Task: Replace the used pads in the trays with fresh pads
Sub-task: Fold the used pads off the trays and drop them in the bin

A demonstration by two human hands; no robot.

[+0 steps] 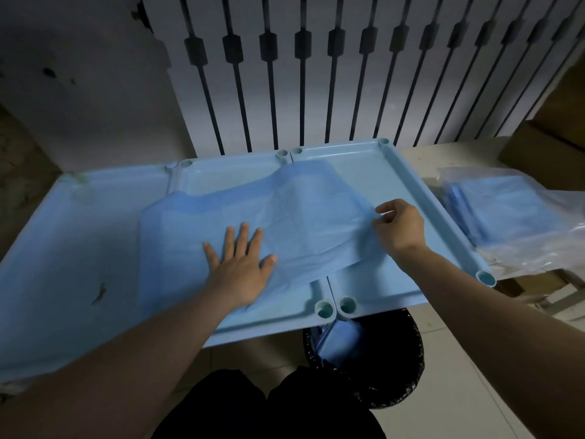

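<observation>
Blue fresh pad (285,217) half-spread, draped from the middle tray (228,175) over the ridge into the right tray (443,217).
My left hand (240,267) presses it flat, fingers straight; my right hand (400,226) has its grip pinched on the pad's right edge. I judge we're midway: a discarded pad (345,343) sits in the near bin (405,375), and the stained left tray (120,174) looks undone. The bag of spares (522,223) lies on the worktop (424,156) at right.

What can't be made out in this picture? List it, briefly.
- Head view: most of the middle tray floor, covered by the blue pad and the left hand.
- Head view: how many fresh pads the plastic bag holds; glare and the right edge hide them.
- Head view: the bin contents, dark, partly under the right tray.
</observation>
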